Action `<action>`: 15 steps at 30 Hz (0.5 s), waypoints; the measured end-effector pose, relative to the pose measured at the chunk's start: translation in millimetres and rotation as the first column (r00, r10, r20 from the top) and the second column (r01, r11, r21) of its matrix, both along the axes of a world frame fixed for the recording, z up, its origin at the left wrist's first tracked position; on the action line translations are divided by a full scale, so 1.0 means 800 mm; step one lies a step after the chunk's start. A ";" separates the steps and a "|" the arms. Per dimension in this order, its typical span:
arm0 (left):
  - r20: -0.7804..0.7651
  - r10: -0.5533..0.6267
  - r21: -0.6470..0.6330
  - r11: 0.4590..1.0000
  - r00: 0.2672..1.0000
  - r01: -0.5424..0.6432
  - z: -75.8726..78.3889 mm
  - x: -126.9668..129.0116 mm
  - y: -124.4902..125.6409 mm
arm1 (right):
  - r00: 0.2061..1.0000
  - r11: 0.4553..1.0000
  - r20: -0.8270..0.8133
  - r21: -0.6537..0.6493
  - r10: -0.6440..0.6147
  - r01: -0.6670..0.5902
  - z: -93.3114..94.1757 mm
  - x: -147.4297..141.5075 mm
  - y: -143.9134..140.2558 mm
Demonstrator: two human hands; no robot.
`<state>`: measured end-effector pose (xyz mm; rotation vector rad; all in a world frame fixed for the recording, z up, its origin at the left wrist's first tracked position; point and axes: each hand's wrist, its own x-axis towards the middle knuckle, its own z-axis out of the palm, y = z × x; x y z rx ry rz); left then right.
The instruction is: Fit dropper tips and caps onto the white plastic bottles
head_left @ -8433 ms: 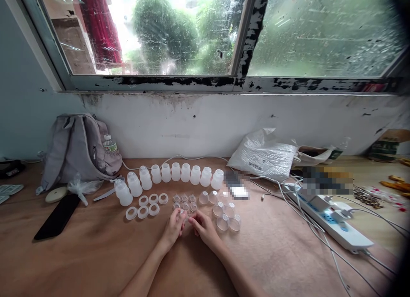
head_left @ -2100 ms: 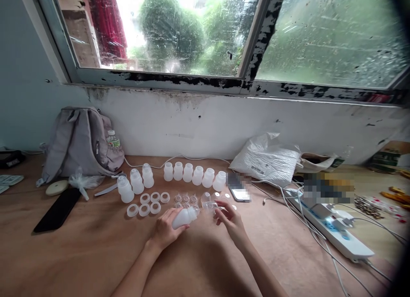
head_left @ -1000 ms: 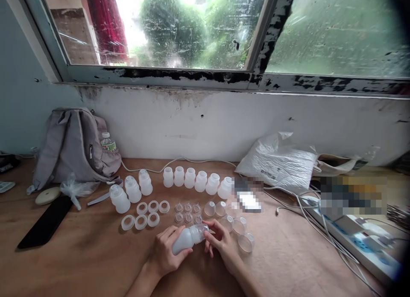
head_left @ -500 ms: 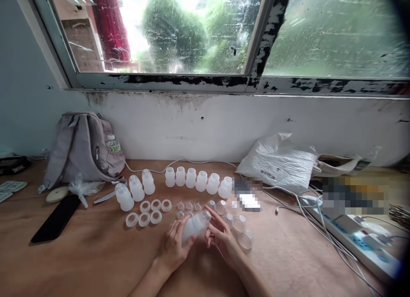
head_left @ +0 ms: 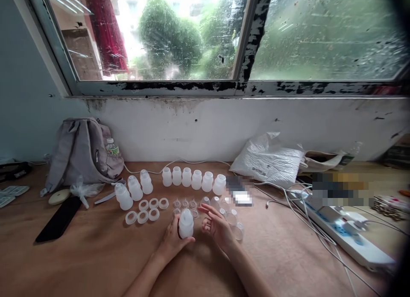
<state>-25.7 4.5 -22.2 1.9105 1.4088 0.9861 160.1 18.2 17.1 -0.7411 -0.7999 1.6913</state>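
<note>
My left hand (head_left: pixel 173 237) is wrapped round a frosted baby bottle (head_left: pixel 186 224) with a cap on top, held almost upright above the table. Just right of it, my right hand (head_left: pixel 218 228) is apart from the bottle, its fingers spread and partly curled. Behind the bottle lie several clear nipples (head_left: pixel 185 203), some partly hidden by it. Clear dome caps (head_left: pixel 231 217) stand beyond and beside my right hand. To the left are several white collar rings (head_left: pixel 142 216). Three capped bottles (head_left: pixel 135 188) stand behind the rings, and a row of open bottles (head_left: pixel 197 179) runs further back.
A grey backpack (head_left: pixel 80 154) and a black phone-like slab (head_left: pixel 58 219) are on the left. At the right are a silver plastic bag (head_left: pixel 267 160), a power strip (head_left: pixel 358 241) and loose white cables. A wall and window rise behind the brown table (head_left: pixel 105 258).
The bottle has gone from tilted rightward to nearly upright in my left hand. My right hand has come away from its cap. The whole view has shifted slightly.
</note>
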 end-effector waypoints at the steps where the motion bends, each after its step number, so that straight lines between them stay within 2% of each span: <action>1: 0.004 0.006 0.022 1.000 1.000 -0.007 0.000 0.000 0.000 | 1.000 1.000 -0.001 -0.014 -0.024 0.024 -0.003 0.000 0.002; 4: 0.057 0.000 0.175 0.985 0.998 -0.010 0.015 -0.001 -0.002 | 0.997 0.996 0.000 -0.043 -0.075 0.075 -0.012 0.000 0.005; 6: 0.095 -0.005 0.269 0.963 0.995 -0.021 0.041 -0.005 -0.004 | 0.995 0.994 -0.003 -0.045 -0.096 0.096 -0.017 0.000 0.006; 8: 0.071 -0.006 0.312 0.950 0.997 -0.016 0.075 -0.009 -0.005 | 0.994 0.993 0.000 -0.044 -0.109 0.109 -0.022 -0.001 0.006; 11: -0.116 -0.082 0.279 0.954 0.990 0.112 0.125 -0.014 -0.002 | 0.994 0.993 0.015 -0.043 -0.111 0.111 -0.026 -0.002 0.006; 15: -0.292 -0.136 0.188 0.962 0.947 0.196 0.164 -0.024 0.013 | 0.995 0.994 0.021 -0.039 -0.103 0.103 -0.028 -0.003 0.007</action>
